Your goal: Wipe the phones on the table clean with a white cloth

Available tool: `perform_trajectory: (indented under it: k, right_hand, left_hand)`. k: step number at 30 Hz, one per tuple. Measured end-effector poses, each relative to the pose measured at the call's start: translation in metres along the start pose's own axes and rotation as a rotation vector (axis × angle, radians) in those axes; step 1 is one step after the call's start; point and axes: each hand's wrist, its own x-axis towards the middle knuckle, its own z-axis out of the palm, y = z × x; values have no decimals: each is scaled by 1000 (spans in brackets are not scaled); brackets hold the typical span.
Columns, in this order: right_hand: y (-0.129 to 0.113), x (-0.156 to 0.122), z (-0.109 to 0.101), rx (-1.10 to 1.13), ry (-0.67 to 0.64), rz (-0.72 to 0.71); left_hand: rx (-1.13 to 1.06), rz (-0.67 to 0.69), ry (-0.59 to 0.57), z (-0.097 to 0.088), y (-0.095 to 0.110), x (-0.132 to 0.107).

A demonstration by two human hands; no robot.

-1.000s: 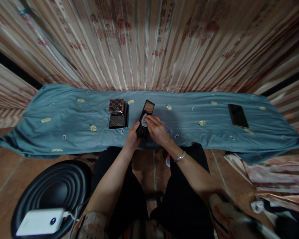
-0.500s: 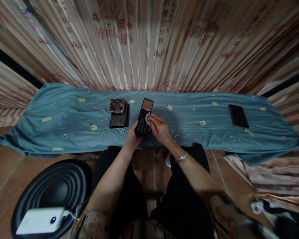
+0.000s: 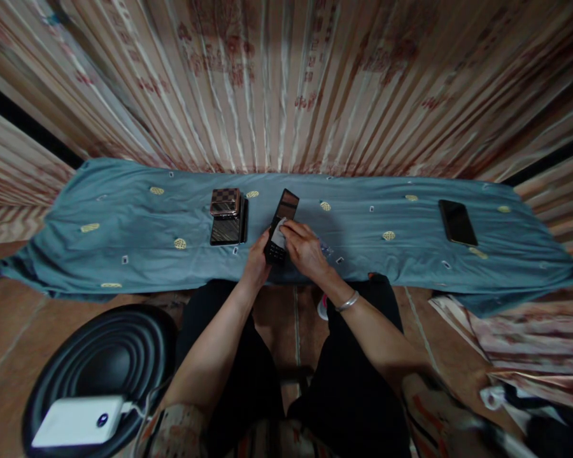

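A black flip phone (image 3: 286, 205), unfolded with its screen half up and keypad below, is held over the cloth-covered bench. My left hand (image 3: 256, 257) grips its lower left edge, fingers closed around it. Pinched in the fingers of my right hand (image 3: 305, 247) is a small white wipe (image 3: 279, 233), pressed on the keypad and covering much of it. Left of the phone lies a stack of dark phones (image 3: 226, 230), with a checkered folded phone (image 3: 225, 197) on top.
A blue patterned cloth (image 3: 138, 222) covers the bench. Another dark phone (image 3: 458, 222) lies at its right. A black round stool (image 3: 105, 366) at lower left bears a white power bank (image 3: 76, 421) with a cable. Pleated curtains (image 3: 286, 83) hang behind.
The flip phone has tilted slightly to the right in my left hand. My right hand has moved the wipe a little down and left, spreading it over more of the keypad.
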Motion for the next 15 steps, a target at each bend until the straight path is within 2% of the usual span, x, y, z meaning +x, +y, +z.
perform_trajectory:
  k: [7, 15]
  right_hand:
    - [-1, 2, -4, -10, -44, -4]
    - [4, 0, -4, -22, -64, 22]
  left_hand:
    - [46, 14, 0, 2, -1, -2]
    - [-80, -20, 40, 0, 11, 2]
